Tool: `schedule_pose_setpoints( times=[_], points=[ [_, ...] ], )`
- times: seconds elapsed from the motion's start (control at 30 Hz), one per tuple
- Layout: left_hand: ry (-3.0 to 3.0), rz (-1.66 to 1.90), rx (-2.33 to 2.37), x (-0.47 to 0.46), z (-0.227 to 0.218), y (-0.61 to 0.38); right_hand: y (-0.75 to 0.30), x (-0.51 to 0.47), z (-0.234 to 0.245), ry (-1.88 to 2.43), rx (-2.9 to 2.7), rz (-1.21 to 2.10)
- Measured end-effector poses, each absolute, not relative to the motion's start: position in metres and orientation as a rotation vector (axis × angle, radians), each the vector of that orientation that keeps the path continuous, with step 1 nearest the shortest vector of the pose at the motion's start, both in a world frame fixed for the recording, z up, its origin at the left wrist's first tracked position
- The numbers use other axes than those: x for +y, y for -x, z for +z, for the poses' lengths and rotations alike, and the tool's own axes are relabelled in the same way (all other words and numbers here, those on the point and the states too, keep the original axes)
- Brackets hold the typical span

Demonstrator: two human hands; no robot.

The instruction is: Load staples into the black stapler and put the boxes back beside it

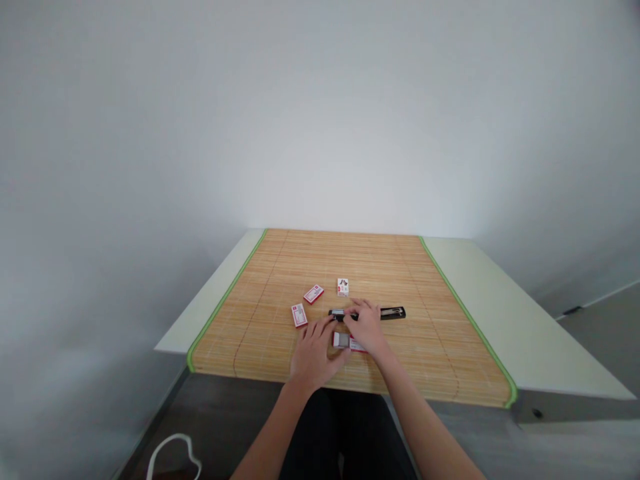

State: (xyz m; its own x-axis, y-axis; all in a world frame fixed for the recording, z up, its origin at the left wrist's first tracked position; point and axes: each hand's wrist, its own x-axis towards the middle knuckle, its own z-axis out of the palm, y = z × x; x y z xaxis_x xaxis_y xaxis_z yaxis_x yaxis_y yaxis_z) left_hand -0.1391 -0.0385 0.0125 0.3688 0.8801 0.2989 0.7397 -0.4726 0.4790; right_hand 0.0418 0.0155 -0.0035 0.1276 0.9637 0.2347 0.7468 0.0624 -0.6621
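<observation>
A long black stapler [393, 313] lies opened out sideways on the mat, its middle covered by my right hand [367, 325]. The right thumb and fingertips come together over the stapler's left part; anything small between them cannot be made out. My left hand [314, 353] rests palm down, fingers stretched out, with fingertips close to the stapler's left end. Between the hands, nearer me, is a partly open red-and-white staple box [342, 341] showing grey contents. The right wrist hides part of that box.
Two red-and-white boxes [299, 315] [314, 294] lie to the left of the stapler. A small white box [343, 287] stands behind it. Beneath everything is a bamboo mat [350, 253] with green edging, on a white table [480, 287] against a wall.
</observation>
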Motion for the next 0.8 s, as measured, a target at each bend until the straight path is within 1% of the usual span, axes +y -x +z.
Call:
schedule_pose_setpoints(
  times=[0.23, 0.43, 0.57, 0.8],
  points=[
    [-2.344, 0.779, 1.412, -0.039, 0.015, 0.142, -0.031, 0.018, 0.006, 1.639, -1.64, 0.423],
    [-2.341, 0.729, 1.392, -0.036, 0.012, 0.147, -0.029, 0.014, 0.036, 1.4, -1.781, 0.443],
    [-2.33, 0.735, 1.388, -0.035, 0.01, 0.147, -0.038, -0.005, 0.049, 1.361, -1.997, 0.424],
    [-2.306, 0.75, 1.406, -0.033, 0.008, 0.146, -0.044, -0.033, 0.042, 1.403, -2.379, 0.275]
  ],
)
